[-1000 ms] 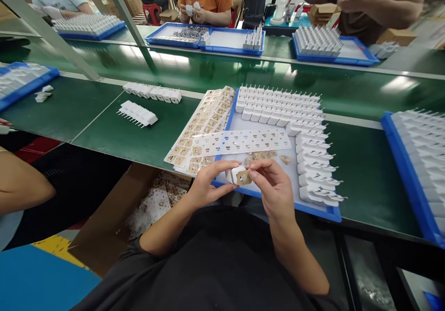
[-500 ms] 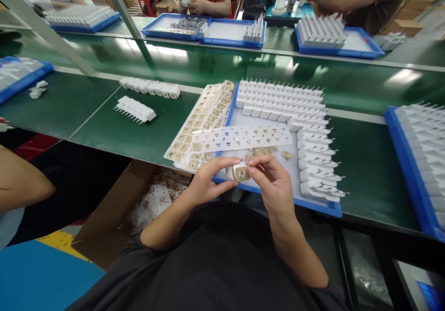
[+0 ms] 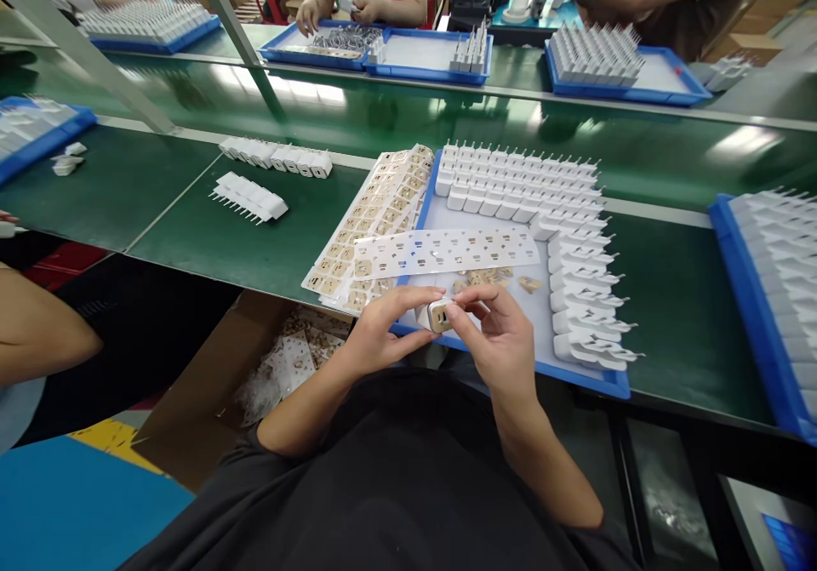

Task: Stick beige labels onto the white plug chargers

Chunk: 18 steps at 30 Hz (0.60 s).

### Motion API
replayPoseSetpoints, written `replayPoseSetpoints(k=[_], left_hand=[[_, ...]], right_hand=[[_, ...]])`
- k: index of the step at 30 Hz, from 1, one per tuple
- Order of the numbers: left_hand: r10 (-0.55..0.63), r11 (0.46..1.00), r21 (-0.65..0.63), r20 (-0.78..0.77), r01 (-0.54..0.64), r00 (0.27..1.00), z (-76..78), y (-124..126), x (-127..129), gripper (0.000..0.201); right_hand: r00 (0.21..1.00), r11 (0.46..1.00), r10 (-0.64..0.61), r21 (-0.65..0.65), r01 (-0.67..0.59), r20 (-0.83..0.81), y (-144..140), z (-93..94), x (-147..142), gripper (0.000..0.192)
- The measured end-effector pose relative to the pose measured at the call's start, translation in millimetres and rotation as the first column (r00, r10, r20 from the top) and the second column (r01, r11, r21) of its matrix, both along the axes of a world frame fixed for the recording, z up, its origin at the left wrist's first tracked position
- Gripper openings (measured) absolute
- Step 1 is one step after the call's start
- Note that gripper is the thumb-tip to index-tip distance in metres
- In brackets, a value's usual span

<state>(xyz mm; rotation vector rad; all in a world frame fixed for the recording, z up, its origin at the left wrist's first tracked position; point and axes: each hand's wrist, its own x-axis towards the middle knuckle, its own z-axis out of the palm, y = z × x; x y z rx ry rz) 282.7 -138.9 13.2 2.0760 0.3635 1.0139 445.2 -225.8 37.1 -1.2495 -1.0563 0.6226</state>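
Charger plug [image 3: 437, 314], small and white with a tan label on the face turned up at me, sits pinched between my two hands just above the near edge of the blue tray [image 3: 593, 384]. My left hand [image 3: 376, 337] is closed on its left side, fingers curled over the top and thumb beneath. My right hand [image 3: 501, 341] grips the right side, with the thumb tip pressed on the tan label. Inside the tray, rows of white plugs [image 3: 517, 184] with their prongs pointing away fill the far side and run down the right side. A white backing sheet [image 3: 447, 252] with punched-out windows lies across the tray, and a few loose tan labels [image 3: 482, 278] lie just beyond my fingers. A sheet of tan labels [image 3: 370, 222] rests on the green worktop [image 3: 210, 243], leaning over the tray's left rim. Further left on the worktop are two short rows of white plugs [image 3: 248, 196]. Across the belt, other people's hands work over more blue trays.
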Motion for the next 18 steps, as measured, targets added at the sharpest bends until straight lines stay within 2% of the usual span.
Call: replayPoseSetpoints(k=[13, 16, 18], left_hand=[[0.021, 0.997, 0.071, 0.015, -0.022, 1.0, -0.6, 1.7, -1.0, 0.049], [0.023, 0.997, 0.072, 0.021, -0.025, 0.999, -0.2, 2.2, -1.0, 0.048], [0.031, 0.997, 0.064, 0.03, -0.033, 0.999, -1.1, 1.8, -1.2, 0.048]], right_hand=[[0.986, 0.998, -0.064, 0.02, 0.062, 0.156, 1.0, 1.4, -5.3, 0.005], [0.947, 0.994, -0.101, 0.063, 0.086, 0.305, 2.2, 3.9, -5.9, 0.006], [0.879, 0.983, -0.167, 0.143, 0.115, 0.446, 4.0, 4.9, -4.7, 0.008]])
